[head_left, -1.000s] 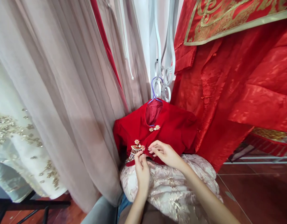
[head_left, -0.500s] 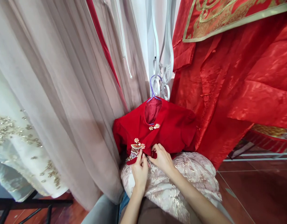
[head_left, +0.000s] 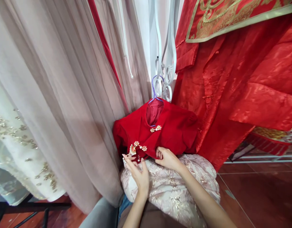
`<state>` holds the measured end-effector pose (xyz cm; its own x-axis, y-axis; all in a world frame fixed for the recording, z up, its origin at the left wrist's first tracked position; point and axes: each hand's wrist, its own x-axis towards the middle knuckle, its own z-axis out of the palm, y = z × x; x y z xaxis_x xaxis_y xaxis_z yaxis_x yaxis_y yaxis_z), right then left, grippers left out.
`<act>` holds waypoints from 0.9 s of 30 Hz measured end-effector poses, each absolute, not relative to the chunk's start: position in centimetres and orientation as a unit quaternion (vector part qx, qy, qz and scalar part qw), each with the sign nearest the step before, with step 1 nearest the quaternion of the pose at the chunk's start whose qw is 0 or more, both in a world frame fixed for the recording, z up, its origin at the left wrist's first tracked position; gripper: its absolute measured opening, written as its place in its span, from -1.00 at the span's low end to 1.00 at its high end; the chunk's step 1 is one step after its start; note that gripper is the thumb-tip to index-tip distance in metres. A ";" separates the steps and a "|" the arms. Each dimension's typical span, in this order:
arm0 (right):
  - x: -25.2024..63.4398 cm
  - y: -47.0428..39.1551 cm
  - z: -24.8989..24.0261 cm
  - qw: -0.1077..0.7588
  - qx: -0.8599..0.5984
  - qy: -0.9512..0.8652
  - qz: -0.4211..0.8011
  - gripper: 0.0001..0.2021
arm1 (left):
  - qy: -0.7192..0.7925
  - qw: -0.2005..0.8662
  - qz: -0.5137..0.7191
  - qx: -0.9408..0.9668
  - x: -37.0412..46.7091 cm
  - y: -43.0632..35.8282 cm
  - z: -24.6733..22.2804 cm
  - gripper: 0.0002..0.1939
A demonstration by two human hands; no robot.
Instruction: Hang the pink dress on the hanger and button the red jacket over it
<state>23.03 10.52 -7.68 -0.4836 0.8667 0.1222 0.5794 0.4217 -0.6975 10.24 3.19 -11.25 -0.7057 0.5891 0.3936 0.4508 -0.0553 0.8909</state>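
Observation:
A red velvet jacket [head_left: 176, 126] hangs on a purple hanger [head_left: 154, 87], its lower part resting against a pale brocade bundle [head_left: 174, 186]. Gold flower clasps [head_left: 155, 129] sit below its collar. Lower down, a fan-shaped beaded ornament [head_left: 133, 148] with tassels is attached to the front. My left hand [head_left: 139, 177] is at those tassels, thumb and fingers apart, the fingertips touching the beaded strands. With curled fingers, my right hand [head_left: 169, 161] grips the jacket's lower edge; its fingertips are partly hidden by the cloth.
Sheer beige curtains [head_left: 72, 95] hang close on the left, with a white beaded dress [head_left: 20, 158] beyond. Red satin garments [head_left: 222, 95] hang at the right. Behind the hanger stands a white scrolled metal rack [head_left: 168, 76]. Red floor tiles [head_left: 267, 193] show at lower right.
My left hand has moved left from the jacket's edge to the tassels, its fingers spreading. The ornament has shifted and turned. My right hand stays at the hem.

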 end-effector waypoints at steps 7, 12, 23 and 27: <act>23.4 10.6 -7.6 0.213 -0.432 -0.820 0.308 -0.85 | 0.672 0.085 0.632 0.376 8.9 4.3 -12.7 -0.31; 23.5 10.7 -7.8 0.240 -0.438 -0.804 0.322 -0.65 | 0.661 0.148 0.626 0.385 9.4 4.4 -13.3 -0.43; 23.0 11.3 -8.9 0.288 -0.402 -0.735 0.464 -0.63 | 0.608 0.155 0.703 0.335 9.4 4.5 -12.6 -0.58; 22.6 11.0 -8.7 0.302 -0.386 -0.735 0.467 -0.71 | 0.587 0.168 0.719 0.332 9.3 4.5 -12.6 -0.66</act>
